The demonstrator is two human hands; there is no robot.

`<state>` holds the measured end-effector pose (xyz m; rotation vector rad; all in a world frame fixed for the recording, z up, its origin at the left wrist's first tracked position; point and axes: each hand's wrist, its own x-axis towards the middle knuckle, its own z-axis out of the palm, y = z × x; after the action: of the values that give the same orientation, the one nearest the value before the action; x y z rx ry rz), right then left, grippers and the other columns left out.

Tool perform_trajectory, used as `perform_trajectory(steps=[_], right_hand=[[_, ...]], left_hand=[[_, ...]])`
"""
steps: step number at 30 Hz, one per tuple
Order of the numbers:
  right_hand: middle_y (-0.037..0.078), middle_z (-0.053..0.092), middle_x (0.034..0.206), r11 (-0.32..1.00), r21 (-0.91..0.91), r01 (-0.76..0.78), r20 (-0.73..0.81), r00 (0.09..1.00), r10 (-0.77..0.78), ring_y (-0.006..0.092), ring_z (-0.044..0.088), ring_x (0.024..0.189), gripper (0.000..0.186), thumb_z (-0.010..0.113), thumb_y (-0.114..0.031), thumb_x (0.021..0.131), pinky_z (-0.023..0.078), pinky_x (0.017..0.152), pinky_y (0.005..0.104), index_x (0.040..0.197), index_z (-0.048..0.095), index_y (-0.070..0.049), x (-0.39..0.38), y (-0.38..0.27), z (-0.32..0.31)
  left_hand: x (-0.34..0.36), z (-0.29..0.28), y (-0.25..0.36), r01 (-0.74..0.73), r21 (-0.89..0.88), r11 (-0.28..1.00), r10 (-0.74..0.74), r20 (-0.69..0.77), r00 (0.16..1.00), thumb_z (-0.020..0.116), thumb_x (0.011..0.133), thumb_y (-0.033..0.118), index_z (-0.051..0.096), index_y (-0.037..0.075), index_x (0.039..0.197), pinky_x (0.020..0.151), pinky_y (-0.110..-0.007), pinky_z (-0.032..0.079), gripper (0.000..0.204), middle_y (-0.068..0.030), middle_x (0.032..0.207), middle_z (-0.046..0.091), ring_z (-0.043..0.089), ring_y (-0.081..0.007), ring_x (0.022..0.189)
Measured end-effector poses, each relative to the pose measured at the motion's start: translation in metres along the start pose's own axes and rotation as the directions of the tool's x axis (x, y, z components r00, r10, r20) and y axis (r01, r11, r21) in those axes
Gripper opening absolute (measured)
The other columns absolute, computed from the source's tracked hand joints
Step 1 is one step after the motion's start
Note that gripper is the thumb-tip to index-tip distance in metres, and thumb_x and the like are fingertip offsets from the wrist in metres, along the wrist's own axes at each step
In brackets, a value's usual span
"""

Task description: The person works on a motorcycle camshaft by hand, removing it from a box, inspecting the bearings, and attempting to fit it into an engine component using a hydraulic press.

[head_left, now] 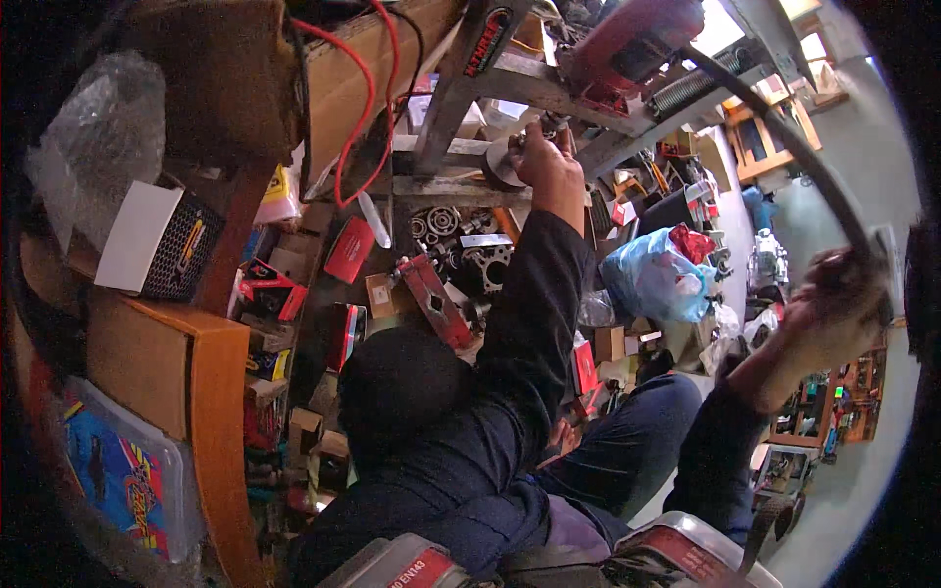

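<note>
- Left hand (549,167): closed on small part beneath red machine (627,44), fitting unfinished.
- Right hand (833,304): clamped around long lever (784,127), apparently mid-stroke.

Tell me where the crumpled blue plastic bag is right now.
In the head view, the crumpled blue plastic bag lies right of centre among the clutter, between the left hand at the press and the right hand on the lever.

The person wore a dark navy long-sleeved top, creased along both arms, its cuffs ending at the wrists. The left hand (551,167) and the right hand (828,318) were bare, without gloves. Blue denim trousers covered the legs, faded paler at the knee.
</note>
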<state>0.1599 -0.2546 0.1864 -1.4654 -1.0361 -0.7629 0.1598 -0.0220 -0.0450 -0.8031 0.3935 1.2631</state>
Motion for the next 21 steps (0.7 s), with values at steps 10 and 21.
perform_trajectory(steps=[10, 21], right_hand=[[0.016, 0.065, 0.108, 0.835, 0.029, 0.550, 0.720, 0.568, -0.399, 0.0208, 0.062, 0.103, 0.042, 0.058, -0.033, 0.094, 0.050, 0.089, 0.0360, 0.129, 0.057, -0.009, -0.106, 0.069, -0.036], [0.015, 0.063, 0.122, 0.657, -0.484, 0.578, 0.469, 0.805, -0.363, 0.0321, 0.065, 0.107, 0.049, 0.065, -0.027, 0.091, 0.053, 0.088, 0.0410, 0.130, 0.054, 0.001, -0.065, 0.091, -0.073]], left_hand=[[0.019, -0.006, -0.004, -0.014, -0.007, 1.000, 0.014, 0.076, 0.997, 0.075, 0.077, 0.006, 0.046, 0.013, 0.124, 0.078, -0.042, 0.062, 0.056, -0.0134, 0.119, 0.057, 0.064, -0.0300, 0.096], [0.021, -0.016, -0.014, 0.043, 0.035, 0.998, -0.048, 0.172, 0.984, 0.076, 0.078, 0.008, 0.049, 0.010, 0.117, 0.078, -0.038, 0.060, 0.047, -0.0105, 0.109, 0.062, 0.062, -0.0243, 0.098]])
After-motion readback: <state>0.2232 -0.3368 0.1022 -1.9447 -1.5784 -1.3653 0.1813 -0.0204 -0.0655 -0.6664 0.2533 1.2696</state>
